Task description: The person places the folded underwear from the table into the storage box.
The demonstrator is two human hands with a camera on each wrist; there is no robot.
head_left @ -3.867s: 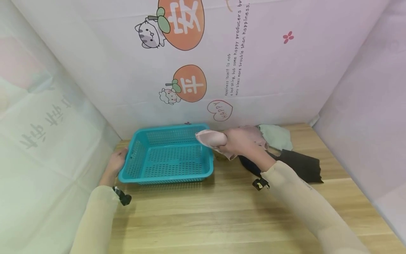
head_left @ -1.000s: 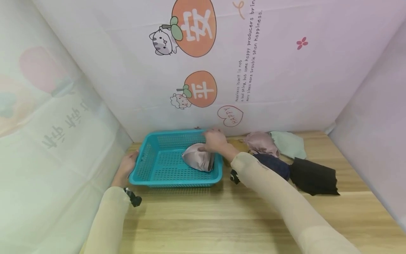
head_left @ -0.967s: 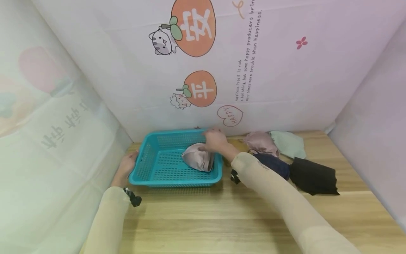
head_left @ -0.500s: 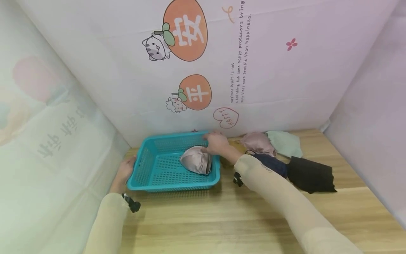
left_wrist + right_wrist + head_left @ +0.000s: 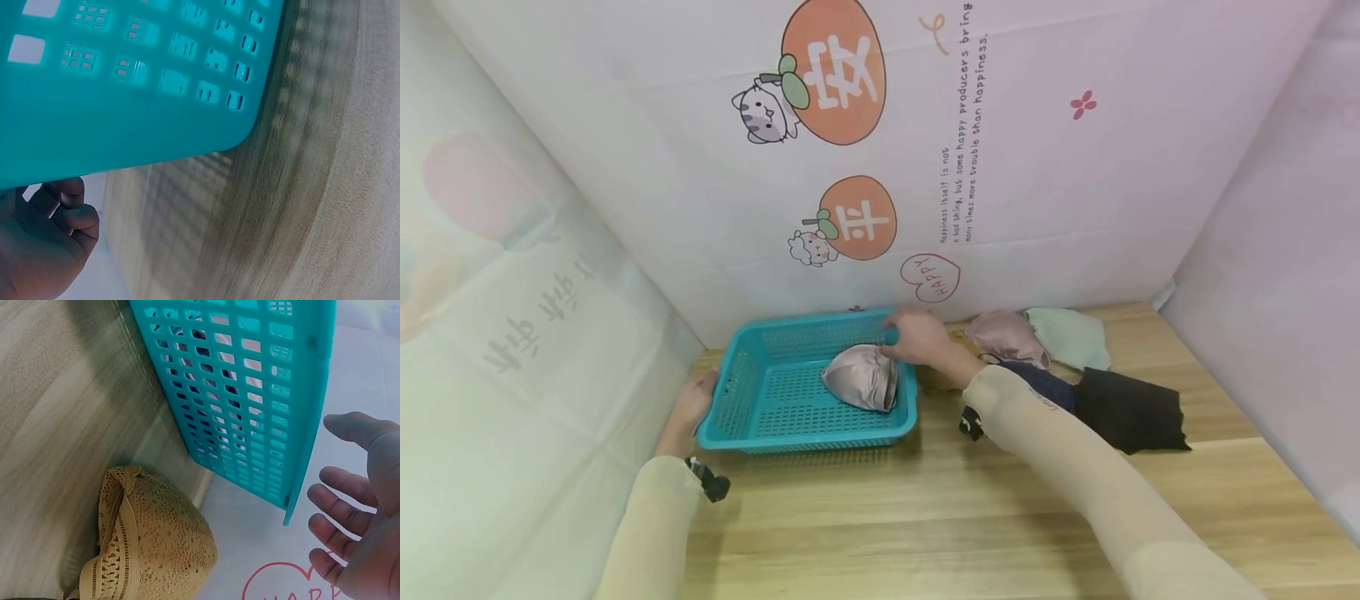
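Inside the turquoise, rectangular, perforated plastic basket (image 5: 805, 441), toward its right end, lies the shiny pinkish-grey, cup-shaped fabric piece (image 5: 859, 379). My left hand (image 5: 694, 402) grips the left rim, fingers curled; my right hand (image 5: 921, 337), loosely spread beside the right rim, holds nothing. I judge this the letting-go step; next calls for drawing that hand clear.

Above where the left hand (image 5: 694, 404) is gripping, the basket (image 5: 808, 439) is running off the top of the left wrist view. Across from that grip, the right hand (image 5: 922, 340) is hiding a basket corner. Past that hand, the right sleeve (image 5: 1097, 483) is covering some blue cloth (image 5: 1051, 382).
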